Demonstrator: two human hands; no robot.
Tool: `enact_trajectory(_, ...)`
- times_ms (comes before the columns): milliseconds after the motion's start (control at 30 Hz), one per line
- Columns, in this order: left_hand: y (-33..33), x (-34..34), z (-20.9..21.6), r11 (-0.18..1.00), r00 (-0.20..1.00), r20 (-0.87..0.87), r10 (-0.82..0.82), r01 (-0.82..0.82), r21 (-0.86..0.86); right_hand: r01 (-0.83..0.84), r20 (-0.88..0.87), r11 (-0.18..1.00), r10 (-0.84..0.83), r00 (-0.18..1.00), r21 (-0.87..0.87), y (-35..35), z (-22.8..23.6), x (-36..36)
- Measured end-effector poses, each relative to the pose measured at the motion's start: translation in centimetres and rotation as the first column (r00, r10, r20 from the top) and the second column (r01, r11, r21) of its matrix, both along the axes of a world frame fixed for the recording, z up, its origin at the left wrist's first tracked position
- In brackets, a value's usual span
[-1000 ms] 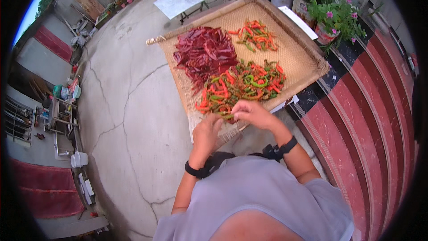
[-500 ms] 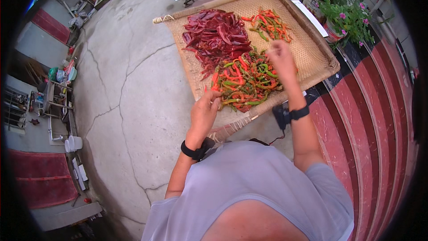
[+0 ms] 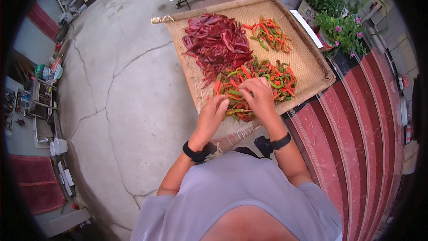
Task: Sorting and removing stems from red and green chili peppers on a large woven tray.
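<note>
The right grip [image 3: 259, 96] is narrow, thumb and fingers drawn close together over the mixed pile [image 3: 281, 79] of red and green peppers; whether a pepper is pinched there cannot be told. The left grip [image 3: 213, 117] is half curled at the pile's left edge, and what it holds, if anything, is hidden too. With the 2 grips working so near each other, a tug by 1 could drag tangled peppers along, since they lie knotted over each other.

The mixed pile sits at the person's end of the tray [image 3: 308, 58]. The tray's left side looks lower than the right rim, so a sideways push from the left grip might spill peppers onto the floor [image 3: 142, 107]. Black bands circle both wrists, 1 on the left [image 3: 193, 152] and 1 on the right [image 3: 281, 142]; leaning further in, either could catch the tray's near edge.

Beyond, the dark pile [image 3: 216, 38] touches the mixed pile, so raking away from the body would likely blend the 2. The small pile [image 3: 272, 35] lies just apart, and a careless sweep could close that gap.
</note>
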State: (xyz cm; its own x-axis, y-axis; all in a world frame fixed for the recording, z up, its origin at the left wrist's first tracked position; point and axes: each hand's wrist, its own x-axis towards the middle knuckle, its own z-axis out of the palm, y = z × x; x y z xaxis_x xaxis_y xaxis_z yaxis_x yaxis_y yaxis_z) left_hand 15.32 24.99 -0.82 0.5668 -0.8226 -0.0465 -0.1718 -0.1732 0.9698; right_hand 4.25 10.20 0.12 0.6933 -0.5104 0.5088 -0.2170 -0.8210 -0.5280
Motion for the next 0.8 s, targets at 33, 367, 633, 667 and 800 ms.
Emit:
enact_trajectory(33,-0.3,0.0,0.0,0.999,0.99,-0.14,-0.013,0.005,-0.053,0.002,-0.012,1.0,-0.002,1.0,0.002,0.5,0.1,-0.2)
enact_trajectory(367,-3.1,1.0,-4.7,0.999,0.963,-0.269,-0.027,0.017,-0.039,0.223,-0.194,0.947,-0.269,0.943,-0.231,1.3,-2.6,1.5)
enact_trajectory(633,-2.4,1.5,-6.0,0.997,0.94,-0.339,-0.049,0.028,-0.067,0.351,-0.273,0.893,-0.425,0.863,-0.281,1.9,-1.5,3.0)
enact_trajectory(667,-2.4,1.7,-6.0,0.996,0.947,-0.319,-0.046,0.018,-0.089,0.367,-0.259,0.883,-0.442,0.859,-0.293,2.0,-1.3,3.1)
enact_trajectory(800,-3.0,1.9,-6.8,0.986,0.958,-0.285,-0.041,-0.008,-0.168,0.332,-0.197,0.885,-0.407,0.892,-0.328,2.0,-1.5,3.7)
